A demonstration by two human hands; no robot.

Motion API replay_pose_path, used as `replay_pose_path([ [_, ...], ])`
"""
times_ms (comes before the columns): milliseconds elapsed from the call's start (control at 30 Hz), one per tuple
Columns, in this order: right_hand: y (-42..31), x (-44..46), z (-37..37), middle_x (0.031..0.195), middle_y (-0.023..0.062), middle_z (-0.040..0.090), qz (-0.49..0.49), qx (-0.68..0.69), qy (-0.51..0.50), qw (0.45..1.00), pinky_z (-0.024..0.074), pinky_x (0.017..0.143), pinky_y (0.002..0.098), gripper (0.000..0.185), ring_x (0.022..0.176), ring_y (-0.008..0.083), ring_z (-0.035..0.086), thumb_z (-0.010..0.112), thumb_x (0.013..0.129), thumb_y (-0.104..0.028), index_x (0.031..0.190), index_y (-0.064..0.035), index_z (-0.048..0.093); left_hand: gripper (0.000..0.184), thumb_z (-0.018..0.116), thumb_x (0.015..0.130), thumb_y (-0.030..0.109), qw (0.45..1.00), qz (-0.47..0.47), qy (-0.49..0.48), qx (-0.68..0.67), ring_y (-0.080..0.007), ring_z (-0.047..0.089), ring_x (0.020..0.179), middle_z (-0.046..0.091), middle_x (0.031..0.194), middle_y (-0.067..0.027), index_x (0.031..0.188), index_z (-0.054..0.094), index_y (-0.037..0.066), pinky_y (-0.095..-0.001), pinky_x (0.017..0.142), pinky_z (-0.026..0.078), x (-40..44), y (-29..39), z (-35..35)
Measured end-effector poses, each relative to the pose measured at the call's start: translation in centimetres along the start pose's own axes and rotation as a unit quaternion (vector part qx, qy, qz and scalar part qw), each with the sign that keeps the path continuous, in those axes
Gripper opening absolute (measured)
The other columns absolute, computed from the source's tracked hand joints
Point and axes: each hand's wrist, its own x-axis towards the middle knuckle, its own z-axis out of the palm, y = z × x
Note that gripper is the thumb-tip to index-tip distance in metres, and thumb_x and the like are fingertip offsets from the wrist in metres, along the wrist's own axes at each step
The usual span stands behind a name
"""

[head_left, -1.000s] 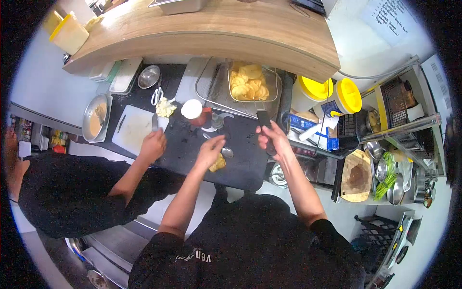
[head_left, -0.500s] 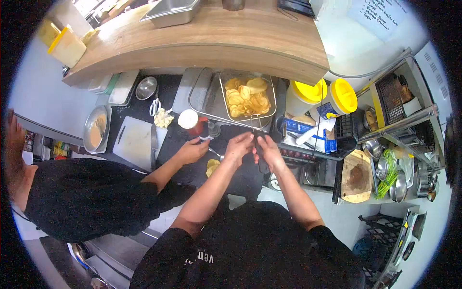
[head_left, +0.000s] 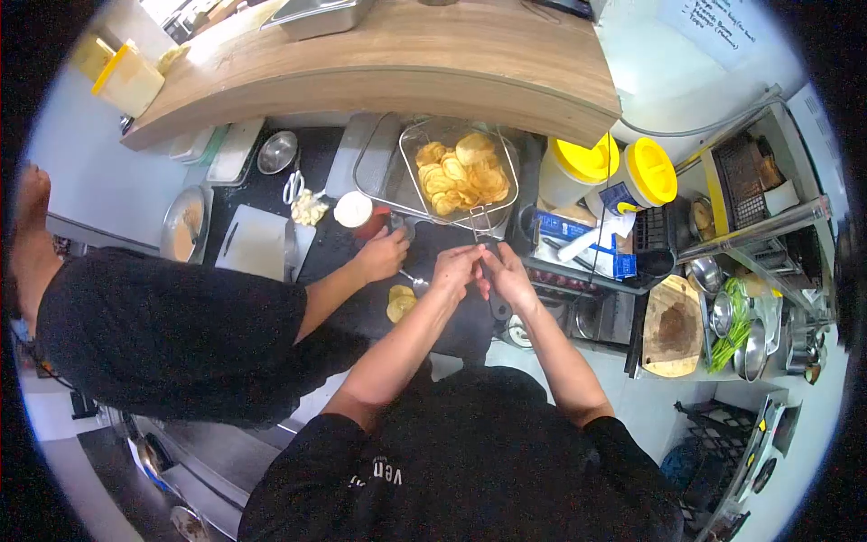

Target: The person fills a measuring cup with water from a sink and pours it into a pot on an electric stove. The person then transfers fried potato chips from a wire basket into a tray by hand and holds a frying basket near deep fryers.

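A wire fryer basket [head_left: 516, 194] holds a heap of golden fried chips [head_left: 462, 176] and sits at the back of the dark counter over a metal tray. Its dark handle [head_left: 497, 305] points toward me. At the front of that handle my left hand [head_left: 454, 271] has its fingers bunched and closed against it. My right hand [head_left: 510, 278] is closed around the same handle from the other side, and the fingertips of both hands meet. Left of my forearm, a few pale yellow chips [head_left: 400, 303] lie on the counter beside a metal spoon [head_left: 417, 283].
A co-worker's hand [head_left: 382, 256] reaches in from the left beside a red container [head_left: 372, 224]. A white cutting board [head_left: 257, 242] with a knife lies farther left. Yellow-lidded tubs [head_left: 650, 172] stand right of the basket. A wooden shelf [head_left: 379, 99] overhangs the back.
The co-worker's hand has moved up and right, closer to the red container. The basket has shifted slightly left and tilted, while my hands keep their place on the handle.
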Motion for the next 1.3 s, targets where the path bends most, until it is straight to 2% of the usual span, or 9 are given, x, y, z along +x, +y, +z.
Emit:
replay_pose_path([
  [467,-1.4,-0.1,-0.2,0.067,0.0063,0.05,0.006,-0.055,0.02,0.998,0.0424,0.036,0.0277,0.025,0.045,0.0134,0.049,0.036,0.099,-0.026,0.092,-0.0029,0.043,0.027,0.06,0.088,0.02,1.0,-0.002,0.026,-0.009,-0.0249,0.052,0.04,0.047,0.055,-0.0053,0.104,0.059,-0.002,-0.0414,0.033,0.045,-0.3,-0.3,1.3],
  [600,-0.3,1.5,-1.0,0.064,0.01,0.053,0.011,-0.087,0.027,0.996,0.0416,0.034,0.0315,0.023,0.043,0.0176,0.051,0.04,0.097,-0.023,0.089,-0.0021,0.04,0.032,0.058,0.089,0.025,0.999,0.006,0.032,0.013,-0.0248,0.057,0.052,0.053,0.063,-0.0063,0.107,0.058,-0.002,-0.0417,0.046,0.05,2.1,-1.8,0.3],
  [667,0.3,3.6,-2.2,0.061,0.0076,0.054,-0.057,-0.286,0.045,0.956,0.0409,0.035,0.0283,0.021,0.045,0.0132,0.052,0.044,0.096,-0.023,0.096,-0.0016,0.042,0.037,0.058,0.089,0.029,0.999,0.017,0.03,0.02,-0.0253,0.061,0.061,0.057,0.07,-0.0079,0.109,0.057,-0.002,-0.0423,0.053,0.053,2.9,-1.9,0.3],
  [700,-2.0,2.8,-1.2,0.064,0.0183,0.06,-0.072,-0.342,0.081,0.933,0.0459,0.043,0.0383,0.024,0.053,0.0266,0.061,0.047,0.094,-0.021,0.101,0.0011,0.042,0.043,0.058,0.089,0.033,0.999,0.008,0.037,0.005,-0.0263,0.061,0.075,0.058,0.084,-0.0101,0.113,0.054,-0.002,-0.0424,0.062,0.053,3.2,-1.7,0.6],
  [733,-1.6,3.5,-1.7,0.064,0.0183,0.06,-0.073,-0.345,0.078,0.933,0.0459,0.043,0.0383,0.024,0.053,0.0266,0.061,0.047,0.094,-0.021,0.101,0.0011,0.042,0.049,0.058,0.088,0.037,0.999,0.0,0.044,-0.011,-0.0272,0.06,0.088,0.059,0.099,-0.0124,0.118,0.051,-0.002,-0.0426,0.071,0.053,3.2,-1.6,0.8],
  [800,-0.5,4.9,-2.7,0.076,0.0289,0.061,-0.187,-0.514,0.111,0.829,0.0483,0.057,0.0485,0.025,0.066,0.0427,0.062,0.047,0.092,-0.017,0.107,0.0017,0.042,0.052,0.058,0.087,0.037,0.998,-0.021,0.061,0.0,-0.0273,0.056,0.096,0.055,0.108,-0.0131,0.122,0.047,0.001,-0.0437,0.079,0.05,3.0,-1.7,-0.1],
  [833,-0.7,5.2,-3.0,0.083,0.0336,0.059,-0.143,-0.533,0.097,0.828,0.0459,0.067,0.0542,0.031,0.079,0.0496,0.058,0.046,0.09,-0.012,0.117,0.0016,0.04,0.055,0.059,0.087,0.038,0.996,-0.045,0.076,0.015,-0.0274,0.052,0.104,0.05,0.118,-0.0138,0.127,0.044,0.003,-0.0449,0.086,0.047,2.8,-2.0,-0.9],
  [933,0.4,6.8,-3.5,0.09,0.0336,0.058,-0.224,-0.559,0.124,0.789,0.0473,0.068,0.0528,0.039,0.08,0.0477,0.059,0.044,0.091,-0.012,0.126,-0.0004,0.037,0.058,0.06,0.086,0.036,0.991,-0.071,0.112,0.018,-0.0292,0.052,0.104,0.046,0.123,-0.0137,0.129,0.041,0.003,-0.0436,0.083,0.048,2.9,-3.1,-3.3],
  [1300,-1.5,7.6,-3.1,0.098,0.0222,0.051,-0.171,-0.717,0.152,0.659,0.0526,0.069,0.0437,0.062,0.083,0.0367,0.062,0.049,0.079,-0.001,0.138,-0.0083,0.029,0.053,0.062,0.085,0.028,0.986,-0.074,0.139,-0.059,-0.028,0.055,0.097,0.048,0.122,-0.0144,0.124,0.043,-0.001,-0.0404,0.077,0.053,3.8,-3.3,-6.6],
])
